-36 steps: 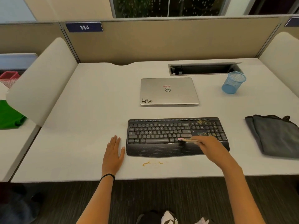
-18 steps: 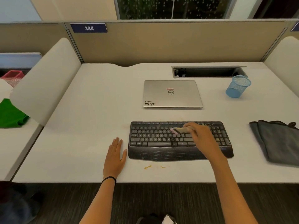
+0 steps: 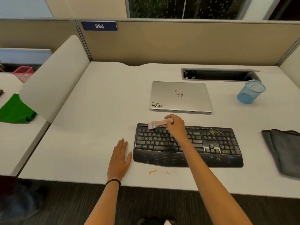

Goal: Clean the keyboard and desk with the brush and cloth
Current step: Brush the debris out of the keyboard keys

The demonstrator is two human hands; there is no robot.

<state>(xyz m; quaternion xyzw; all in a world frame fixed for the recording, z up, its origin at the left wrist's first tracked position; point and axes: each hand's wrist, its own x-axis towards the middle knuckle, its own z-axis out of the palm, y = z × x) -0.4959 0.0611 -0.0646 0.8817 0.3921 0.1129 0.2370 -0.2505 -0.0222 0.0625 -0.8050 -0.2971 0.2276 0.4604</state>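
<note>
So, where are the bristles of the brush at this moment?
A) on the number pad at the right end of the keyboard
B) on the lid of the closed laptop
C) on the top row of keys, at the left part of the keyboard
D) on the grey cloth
C: the right hand holds the brush with its pink bristles on the top key row near the left end of the keyboard.

One head-worn wide-angle view looks forward and down onto the desk (image 3: 97,111) from close above.
</note>
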